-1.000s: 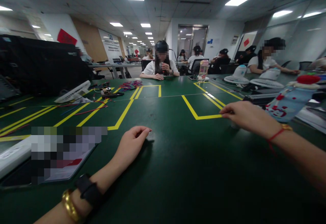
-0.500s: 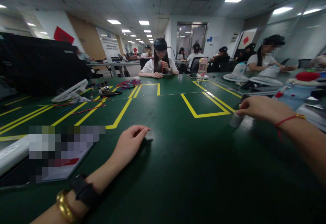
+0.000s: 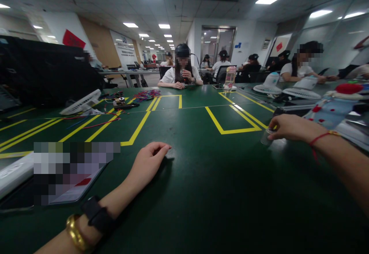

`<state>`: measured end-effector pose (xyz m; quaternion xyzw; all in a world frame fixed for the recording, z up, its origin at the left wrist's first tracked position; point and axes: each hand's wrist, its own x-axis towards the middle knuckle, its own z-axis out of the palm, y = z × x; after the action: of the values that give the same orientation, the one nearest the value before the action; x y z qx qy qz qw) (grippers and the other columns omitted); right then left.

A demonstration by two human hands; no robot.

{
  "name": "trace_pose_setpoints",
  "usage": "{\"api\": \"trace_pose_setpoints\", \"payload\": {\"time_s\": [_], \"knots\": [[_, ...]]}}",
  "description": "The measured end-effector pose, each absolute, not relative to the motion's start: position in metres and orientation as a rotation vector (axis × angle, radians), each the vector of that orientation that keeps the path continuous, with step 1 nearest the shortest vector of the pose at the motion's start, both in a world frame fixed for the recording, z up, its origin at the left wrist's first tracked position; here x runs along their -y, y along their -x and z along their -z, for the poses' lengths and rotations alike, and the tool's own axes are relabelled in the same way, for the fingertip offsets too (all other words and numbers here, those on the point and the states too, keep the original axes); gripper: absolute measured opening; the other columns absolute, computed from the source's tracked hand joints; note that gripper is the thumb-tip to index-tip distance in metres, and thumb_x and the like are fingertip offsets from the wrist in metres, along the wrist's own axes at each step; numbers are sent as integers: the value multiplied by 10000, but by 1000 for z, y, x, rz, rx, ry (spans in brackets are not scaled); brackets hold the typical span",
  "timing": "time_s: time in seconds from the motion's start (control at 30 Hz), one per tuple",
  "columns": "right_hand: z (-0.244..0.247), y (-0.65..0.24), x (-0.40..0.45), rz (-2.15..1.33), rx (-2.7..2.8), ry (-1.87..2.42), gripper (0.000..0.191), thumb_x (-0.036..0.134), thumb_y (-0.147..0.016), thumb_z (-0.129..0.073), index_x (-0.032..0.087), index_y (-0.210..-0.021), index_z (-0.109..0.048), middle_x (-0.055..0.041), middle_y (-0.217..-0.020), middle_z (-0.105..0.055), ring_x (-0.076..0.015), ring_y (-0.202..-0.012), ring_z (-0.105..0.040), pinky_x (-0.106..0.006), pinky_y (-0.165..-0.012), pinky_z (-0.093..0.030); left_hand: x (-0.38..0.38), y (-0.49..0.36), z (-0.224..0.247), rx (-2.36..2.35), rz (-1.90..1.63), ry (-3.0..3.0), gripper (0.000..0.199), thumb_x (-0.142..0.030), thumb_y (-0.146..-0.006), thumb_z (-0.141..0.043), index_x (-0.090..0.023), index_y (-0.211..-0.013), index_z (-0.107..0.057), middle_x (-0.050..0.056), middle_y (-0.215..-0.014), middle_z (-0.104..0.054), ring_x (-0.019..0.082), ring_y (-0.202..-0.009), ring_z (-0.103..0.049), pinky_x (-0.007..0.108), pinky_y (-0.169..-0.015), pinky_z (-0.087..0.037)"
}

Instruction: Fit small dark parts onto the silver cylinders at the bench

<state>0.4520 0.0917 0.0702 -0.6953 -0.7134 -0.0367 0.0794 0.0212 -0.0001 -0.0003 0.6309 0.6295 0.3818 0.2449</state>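
Note:
My right hand (image 3: 284,126) has its fingers closed on a small clear or silvery cylinder (image 3: 265,138), like a little jar. The cylinder is at the green tabletop near the corner of a yellow tape outline; my fingers hide its upper part. My left hand (image 3: 150,159) rests low over the table left of the middle, fingers curled and thumb pressed against the forefinger. Whatever is between those fingertips, if anything, is too small or hidden to make out.
Yellow tape lines (image 3: 240,131) mark the green table (image 3: 201,184). A phone-like slab (image 3: 75,194) lies at left, with a white fan (image 3: 82,103) and coloured wires (image 3: 147,95) beyond. A pink bottle (image 3: 230,79), fans (image 3: 301,88) and a light-blue covered object (image 3: 328,109) stand right. A person (image 3: 181,73) sits opposite.
My right hand has shifted very slightly left with the small cylinder and its grip has turned a little. My left hand keeps its pose. The person opposite has lowered one hand slightly.

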Motion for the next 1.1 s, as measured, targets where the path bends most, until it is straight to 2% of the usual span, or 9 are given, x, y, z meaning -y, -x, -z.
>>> {"api": "trace_pose_setpoints", "payload": {"time_s": [0.13,0.23,0.37,0.47,0.57,0.67,0.77,0.9,1.1], "knots": [[-75,-426,-81,-30,2279,2005,359,406,-615,-674,163,-881,-682,-82,-827,-653,-161,-687,-564,-283,-623,-393,0,-21,1,-1717,-1038,-1736,342,-472,-792,-488,-209,-891,-684,37,-858,-682,201,-773,-594,303,-674,-420],[-73,-379,-56,-300,2336,1688,374,424,-682,-614,191,-975,-624,-32,-825,-638,-126,-689,-564,-246,-613,-419,0,-22,0,-1721,-1038,-1734,349,-474,-780,-495,-203,-887,-687,41,-848,-683,209,-779,-599,310,-679,-423],[-54,-307,-14,-673,2334,1246,276,332,-687,-616,175,-911,-575,-17,-785,-613,-95,-647,-541,-211,-559,-413,-1,-22,0,-1728,-1032,-1727,361,-484,-783,-490,-197,-890,-681,43,-848,-681,217,-793,-604,324,-708,-430],[-40,-274,4,-612,2354,1083,232,268,-670,-631,175,-875,-573,-27,-835,-599,-94,-672,-516,-216,-585,-407,-2,-22,2,-1740,-1021,-1751,362,-487,-798,-486,-193,-892,-675,43,-856,-676,221,-806,-602,331,-727,-430],[-30,-265,9,-588,2309,1044,228,243,-683,-624,181,-897,-572,-31,-874,-587,-96,-699,-499,-221,-609,-409,1,-27,-1,-1692,-1020,-1838,326,-452,-823,-484,-202,-915,-672,41,-897,-662,206,-818,-589,326,-740,-428],[-20,-268,8,-763,2208,1017,288,273,-715,-624,193,-983,-556,-27,-930,-591,-98,-747,-522,-215,-625,-427,10,-44,-9,-1529,-1039,-1981,274,-390,-854,-477,-232,-965,-672,36,-953,-631,186,-858,-567,314,-769,-428],[-10,-270,7,-894,2120,992,356,319,-737,-627,202,-1057,-528,-14,-923,-602,-87,-718,-527,-209,-597,-425,20,-66,-20,-1342,-995,-2101,237,-350,-860,-499,-273,-1000,-675,26,-939,-603,172,-887,-552,301,-788,-432],[-4,-268,7,-976,2041,1010,455,357,-707,-667,198,-1097,-496,-12,-913,-610,-81,-687,-529,-207,-572,-427,24,-81,-28,-1306,-1004,-2156,193,-309,-855,-522,-272,-911,-703,22,-893,-584,166,-858,-544,294,-758,-434],[-6,-266,7,-934,2085,1001,404,346,-711,-663,197,-1064,-537,-4,-893,-606,-76,-671,-508,-205,-566,-414,21,-81,-30,-1297,-977,-2148,179,-306,-851,-536,-263,-903,-702,19,-890,-577,164,-864,-541,299,-772,-430]]}}
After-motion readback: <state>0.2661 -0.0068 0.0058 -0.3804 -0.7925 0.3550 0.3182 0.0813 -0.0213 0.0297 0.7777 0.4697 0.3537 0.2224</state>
